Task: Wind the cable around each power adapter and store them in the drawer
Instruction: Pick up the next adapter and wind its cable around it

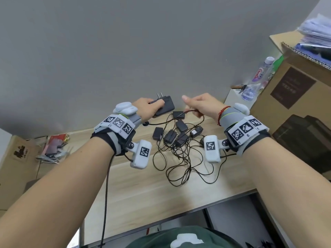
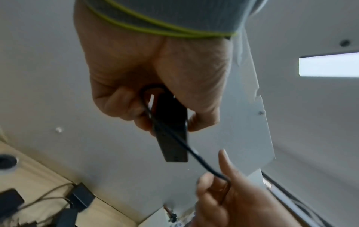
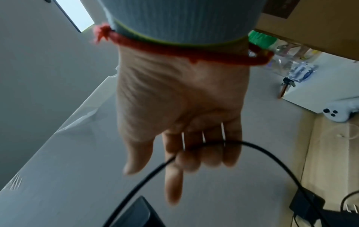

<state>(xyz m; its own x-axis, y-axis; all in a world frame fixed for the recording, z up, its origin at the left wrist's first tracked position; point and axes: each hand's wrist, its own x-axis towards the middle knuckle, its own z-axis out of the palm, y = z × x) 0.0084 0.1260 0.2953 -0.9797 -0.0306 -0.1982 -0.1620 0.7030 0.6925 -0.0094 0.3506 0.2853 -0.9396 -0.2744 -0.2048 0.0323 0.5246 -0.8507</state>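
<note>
Left hand (image 1: pixel 146 108) fingers (image 2: pixel 202 122) clamped round a black power adapter (image 1: pixel 164 106), raised above the far surface (image 1: pixel 143 185). Right hand (image 1: pixel 202 104) fingers (image 3: pixel 209 152) curled, hooking its cable (image 3: pixel 262 150). Other adapters (image 1: pixel 176 135) tangled below.

We're in what looks like a small office or storage corner: a light wood desk (image 1: pixel 136 185) pushed up against a plain grey wall (image 1: pixel 125 42), with a big brown cardboard box (image 1: pixel 293 90) crowding the right side and a stack of papers (image 1: pixel 317 31) piled on top. A water bottle (image 1: pixel 258 77) and some keys (image 1: pixel 239 87) sit by the box (everyday desk clutter), and a recessed ceiling light (image 2: pixel 328 66) glows overhead.
</note>
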